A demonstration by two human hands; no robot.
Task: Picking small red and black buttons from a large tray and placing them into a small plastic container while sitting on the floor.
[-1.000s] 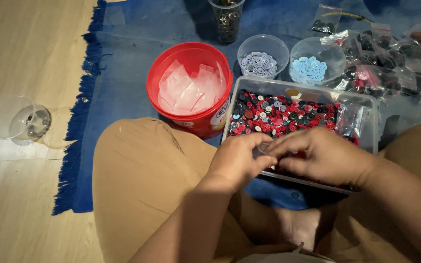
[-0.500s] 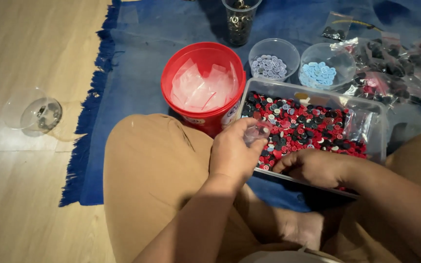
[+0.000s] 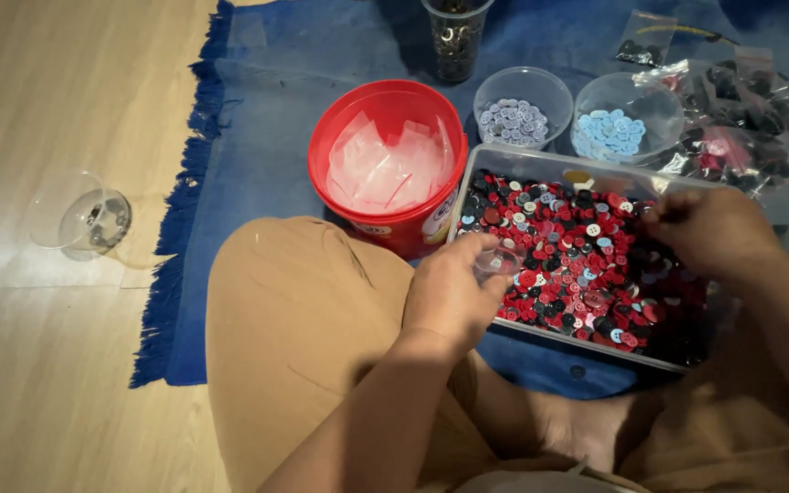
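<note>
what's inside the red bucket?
The red bucket holds a loose pile of small clear plastic bags. They cover the bottom, so anything under them is hidden. The left hand is just beside it, pinching something small and clear.

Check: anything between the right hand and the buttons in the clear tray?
Nothing visible. The right hand is already over the open tray, fingertips down among the buttons. The left hand holds a small clear bag at the tray's near-left edge.

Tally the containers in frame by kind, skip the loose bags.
Red bucket holding clear bags: 1
Clear rectangular bin of mixed buttons: 1
Small round tubs, grey buttons and blue buttons: 2
Tall dark cup: 1
Clear cup on its side on the floor: 1
Total: 6
</note>
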